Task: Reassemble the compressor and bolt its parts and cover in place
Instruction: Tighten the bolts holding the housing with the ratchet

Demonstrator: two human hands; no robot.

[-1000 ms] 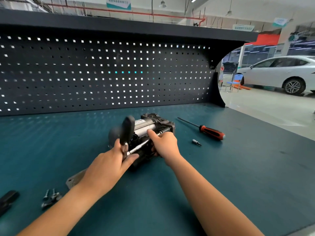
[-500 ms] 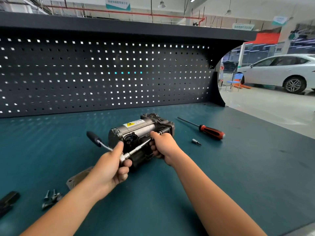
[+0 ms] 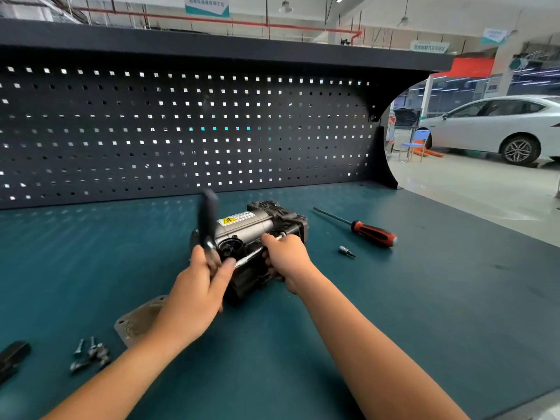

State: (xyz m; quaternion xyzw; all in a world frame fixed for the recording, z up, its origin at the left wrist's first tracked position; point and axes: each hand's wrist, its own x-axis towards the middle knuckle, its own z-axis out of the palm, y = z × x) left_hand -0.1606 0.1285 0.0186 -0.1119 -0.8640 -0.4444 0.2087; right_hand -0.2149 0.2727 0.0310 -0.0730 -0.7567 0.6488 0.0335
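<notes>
The compressor [image 3: 260, 228] lies on its side near the middle of the bench [image 3: 394, 298], its yellow warning label facing up and its finned black end pointing away to the right.

My left hand [image 3: 194, 295] is closed round the head of the ratchet [image 3: 207, 213], thumb stretched along the near end of the bar [image 3: 248, 256]. The ratchet's black handle stands nearly upright in front of the compressor's near end and is blurred. The bar runs from the ratchet head along the compressor's front towards my right hand [image 3: 286, 256]. That hand grips the compressor's front side, fingers curled underneath and thumb on top at the bar's far tip. I cannot tell what the tip sits in, as my hand hides it.

The cover [image 3: 136, 322], a grey plate with corner holes, lies flat on the bench at the near left, partly under my left forearm. A small cluster of bolts [image 3: 89, 354] lies just left of it, and a black object [image 3: 12, 356] is cut off by the left edge.

To the right of the compressor lies a screwdriver [image 3: 372, 233] with a red and black handle, and a bit [image 3: 346, 251] lies between the two, apart from both.

A pegboard [image 3: 181, 131] backs the bench, and past its right end stand a white car [image 3: 500, 125] and a blue chair [image 3: 416, 144]
</notes>
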